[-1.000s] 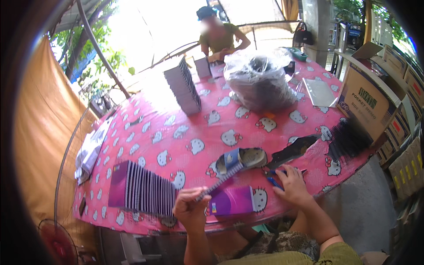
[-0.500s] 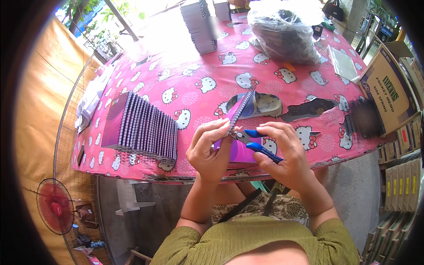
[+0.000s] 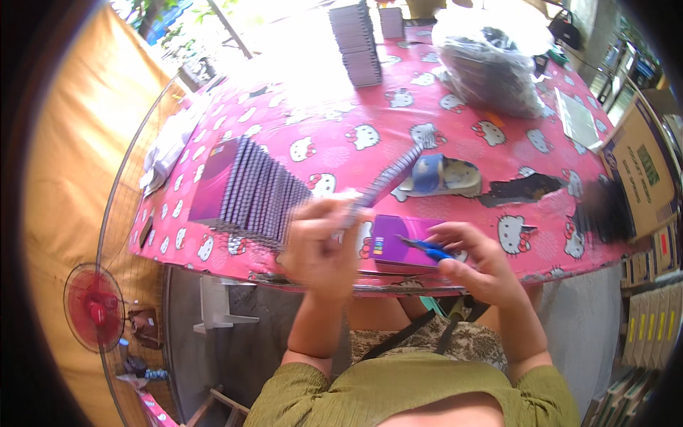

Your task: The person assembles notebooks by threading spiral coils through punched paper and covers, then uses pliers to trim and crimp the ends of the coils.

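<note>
My left hand (image 3: 321, 245), smeared by motion, grips a spiral-bound notebook (image 3: 393, 173) by its near end. That notebook is tilted, with its coil edge running up and away to the right. Held in my right hand (image 3: 482, 265) is a pair of blue-handled cutting pliers (image 3: 432, 250), their tip pointing left. Below the pliers lies a purple notebook (image 3: 388, 238) near the table's front edge. Just left of my left hand stands a row of several purple spiral notebooks (image 3: 260, 192), coils facing right.
A blue and white slipper (image 3: 447, 176) lies beyond the purple notebook on the pink tablecloth (image 3: 366, 135), which is torn at right. Farther back are a tall notebook stack (image 3: 356, 50) and a filled plastic bag (image 3: 487, 75). A cardboard box (image 3: 644, 164) stands right.
My left hand has carried the notebook away from the pliers, toward the row at left. My right hand has lowered the pliers over the purple notebook. The view has shifted left.
</note>
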Motion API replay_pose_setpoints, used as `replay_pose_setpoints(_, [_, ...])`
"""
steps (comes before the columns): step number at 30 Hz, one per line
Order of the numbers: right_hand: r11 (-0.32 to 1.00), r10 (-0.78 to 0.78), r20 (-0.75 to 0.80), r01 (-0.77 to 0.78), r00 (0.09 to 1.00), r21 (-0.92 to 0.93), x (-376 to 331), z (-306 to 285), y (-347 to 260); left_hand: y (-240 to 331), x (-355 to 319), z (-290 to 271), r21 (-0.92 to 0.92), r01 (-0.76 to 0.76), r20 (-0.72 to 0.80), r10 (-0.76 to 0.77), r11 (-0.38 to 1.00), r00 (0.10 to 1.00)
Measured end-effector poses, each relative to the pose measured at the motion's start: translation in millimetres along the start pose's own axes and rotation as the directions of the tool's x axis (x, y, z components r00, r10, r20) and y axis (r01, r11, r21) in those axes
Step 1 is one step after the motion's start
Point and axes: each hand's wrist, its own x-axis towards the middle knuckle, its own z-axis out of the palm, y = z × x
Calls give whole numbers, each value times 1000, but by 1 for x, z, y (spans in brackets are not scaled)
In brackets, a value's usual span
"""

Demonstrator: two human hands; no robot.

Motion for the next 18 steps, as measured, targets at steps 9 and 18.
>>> replay_pose_setpoints(9, [270,-103,-331,-294,938,-917,-46,-55,91,-123,53,-171,-112,564,-447,-548,818,706])
replay_pose_setpoints(18, [761,253,-439,-458,862,-459,0,12,92,-125,40,-153,-222,520,-518,-552,825,654])
